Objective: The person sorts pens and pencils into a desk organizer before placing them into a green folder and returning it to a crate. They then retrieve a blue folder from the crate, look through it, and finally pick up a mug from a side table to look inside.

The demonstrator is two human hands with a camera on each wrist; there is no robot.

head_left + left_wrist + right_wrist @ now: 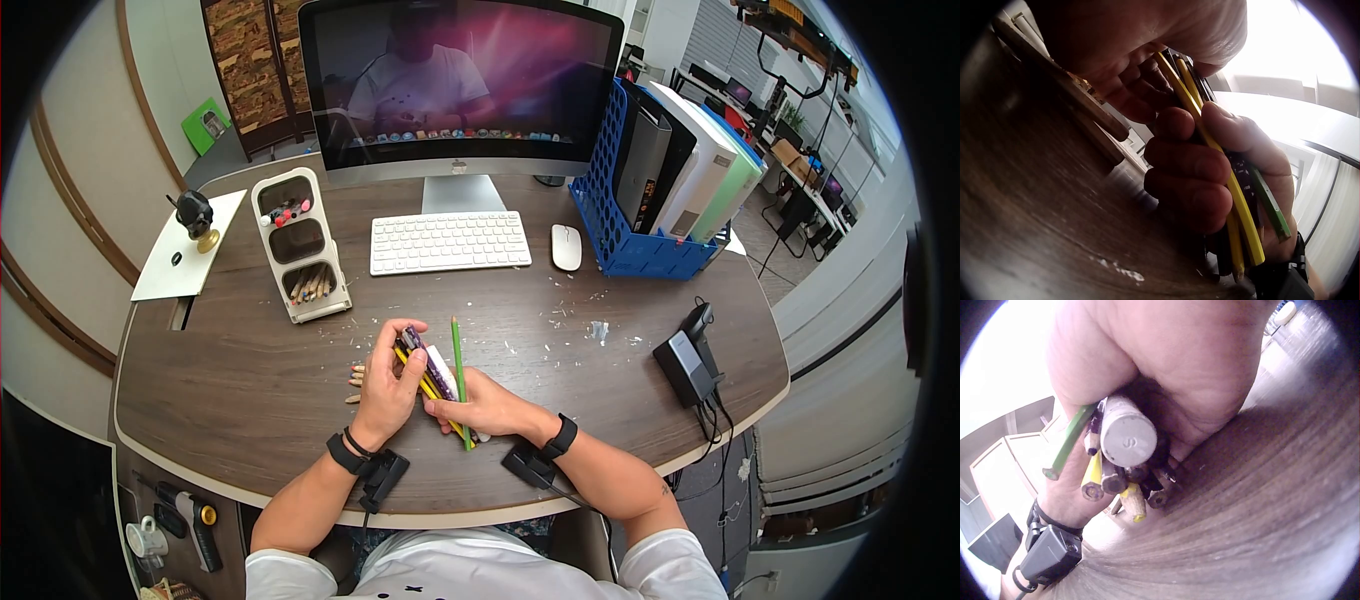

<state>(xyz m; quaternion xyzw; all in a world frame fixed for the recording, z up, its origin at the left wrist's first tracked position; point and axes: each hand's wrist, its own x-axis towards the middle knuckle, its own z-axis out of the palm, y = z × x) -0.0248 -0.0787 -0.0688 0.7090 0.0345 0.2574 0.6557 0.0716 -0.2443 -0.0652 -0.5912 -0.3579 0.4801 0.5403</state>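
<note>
My right hand [487, 405] grips a bundle of pencils, its fingers curled round the lower part. Yellow pencils [1244, 212], dark ones and a green pencil [457, 345] are in the bundle, along with a thick white cylinder [1129, 440], perhaps a marker. The green pencil leans apart from the others, under the right thumb. At the bundle's upper end, my left hand [388, 385] holds the pencils between thumb and fingers. Several more pencils [356, 380] lie on the table beside the left hand, partly hidden by it.
Behind the hands stand a beige organizer [335, 262] with pencils and pens, a white keyboard [450, 242], a mouse [566, 247] and a monitor [460, 90]. A blue file rack [650, 255] and a black device [687, 362] are on the right. White scraps [598, 330] litter the tabletop.
</note>
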